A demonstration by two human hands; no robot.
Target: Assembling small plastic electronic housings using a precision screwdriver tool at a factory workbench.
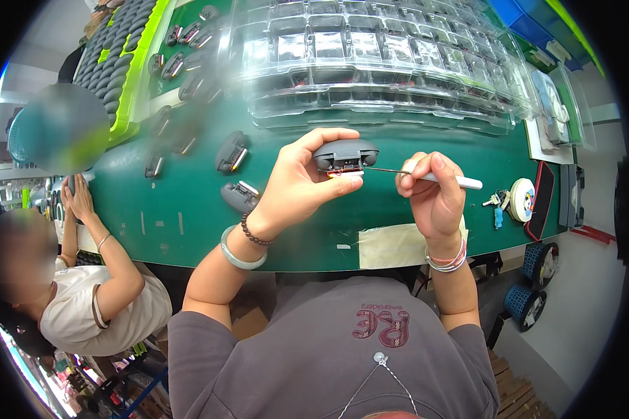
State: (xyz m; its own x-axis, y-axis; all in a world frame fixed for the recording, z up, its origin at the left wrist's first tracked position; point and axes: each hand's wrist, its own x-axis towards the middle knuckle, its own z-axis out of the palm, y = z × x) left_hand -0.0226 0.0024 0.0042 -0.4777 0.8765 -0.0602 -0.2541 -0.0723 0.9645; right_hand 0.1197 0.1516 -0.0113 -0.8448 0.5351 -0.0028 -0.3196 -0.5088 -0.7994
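Observation:
My left hand (290, 176) grips a dark grey, rounded plastic device (346, 148) between thumb and fingers above the green table. Its open side faces me, showing a small circuit board with a port and some wires. In my right hand (437, 195) is a slim tool with a white handle (471, 183) and thin metal shaft, pinched in the fingers like a pen. The shaft points left, its tip at the right end of the exposed board; whether it touches cannot be made out. Two similar grey devices (232, 151) lie left of my left hand, their insides showing.
Stacked clear plastic compartment trays (314, 115) fill the table's far side. A lime-green tray (124, 129) of grey shells stands far left, with several open devices nearby. Keys (497, 201), a round badge (521, 200) and a pale cloth (391, 246) lie rightward. A co-worker (105, 300) sits left.

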